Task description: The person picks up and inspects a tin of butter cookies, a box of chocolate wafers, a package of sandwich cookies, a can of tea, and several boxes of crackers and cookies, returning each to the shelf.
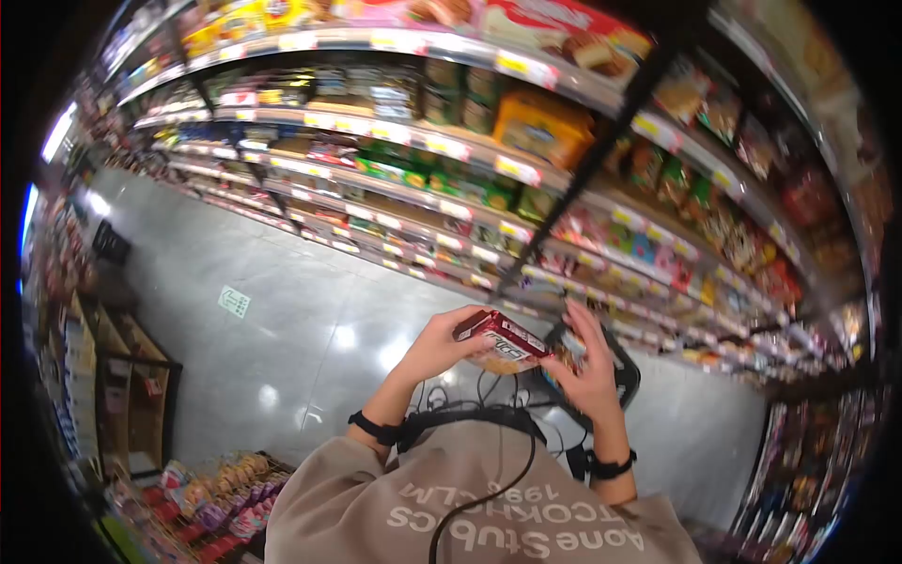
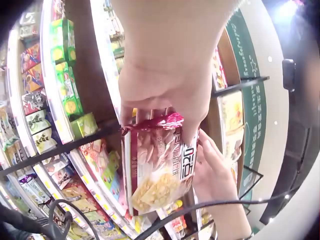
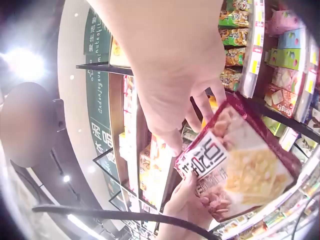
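Note:
A dark red snack packet (image 1: 505,343) is held in front of the body, above the floor. My left hand (image 1: 442,340) grips it by one end, thumb over its printed face. Nuts and a pale, nut-studded biscuit are printed on the packet (image 2: 155,172), with a white label of dark characters; its crimped foil end lies under the left hand (image 2: 165,95) in the left wrist view. My right hand (image 1: 590,376) is at the packet's other end, fingers extended and apart, thumb right at its edge. In the right wrist view, the right hand's (image 3: 175,90) fingers reach past the packet's (image 3: 255,170) side.
Long shelves (image 1: 376,132) of packaged snacks run in front. A dark basket (image 1: 628,367) with goods in it is below the right hand. A wooden rack (image 1: 141,395) and a display of bagged goods (image 1: 216,493) stand left. Cables (image 1: 470,503) hang across the shirt.

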Demonstrator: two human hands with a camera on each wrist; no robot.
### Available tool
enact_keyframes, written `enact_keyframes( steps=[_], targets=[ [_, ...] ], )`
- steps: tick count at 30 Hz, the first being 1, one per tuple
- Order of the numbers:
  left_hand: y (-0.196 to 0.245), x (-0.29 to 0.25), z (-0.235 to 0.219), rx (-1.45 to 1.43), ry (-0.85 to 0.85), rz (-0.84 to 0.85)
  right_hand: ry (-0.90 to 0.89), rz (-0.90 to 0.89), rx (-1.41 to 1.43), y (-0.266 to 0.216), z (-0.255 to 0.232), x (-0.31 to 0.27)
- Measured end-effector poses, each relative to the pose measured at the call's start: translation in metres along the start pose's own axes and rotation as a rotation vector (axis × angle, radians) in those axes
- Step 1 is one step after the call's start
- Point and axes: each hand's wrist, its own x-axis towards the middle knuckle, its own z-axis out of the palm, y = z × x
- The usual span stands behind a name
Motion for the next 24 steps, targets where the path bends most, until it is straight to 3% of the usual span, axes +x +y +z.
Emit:
enact_keyframes(
  steps=[3,5,8,13,19,23,24],
  targets=[
    [0.024,-0.020,-0.032,-0.250,0.232,-0.156,-0.047,0.122,0.186,0.013,0.022,-0.014],
    [0.027,-0.037,-0.047,-0.264,0.343,-0.096,-0.066,0.197,0.310,0.017,0.035,-0.023],
    [0.051,-0.056,-0.046,-0.233,0.433,0.025,-0.224,0.129,0.583,0.003,0.044,-0.018],
    [0.054,-0.075,-0.029,-0.488,0.396,0.022,-0.406,0.094,1.002,-0.029,0.055,-0.012],
    [0.045,-0.078,-0.034,-0.602,0.315,-0.058,-0.359,0.192,1.043,-0.056,0.062,-0.032],
    [0.044,-0.076,-0.016,-0.690,0.364,-0.087,-0.318,0.257,1.058,-0.031,0.069,-0.048],
    [0.038,-0.075,-0.011,-0.729,0.350,-0.086,-0.273,0.197,1.119,-0.028,0.074,-0.049]
  ],
)
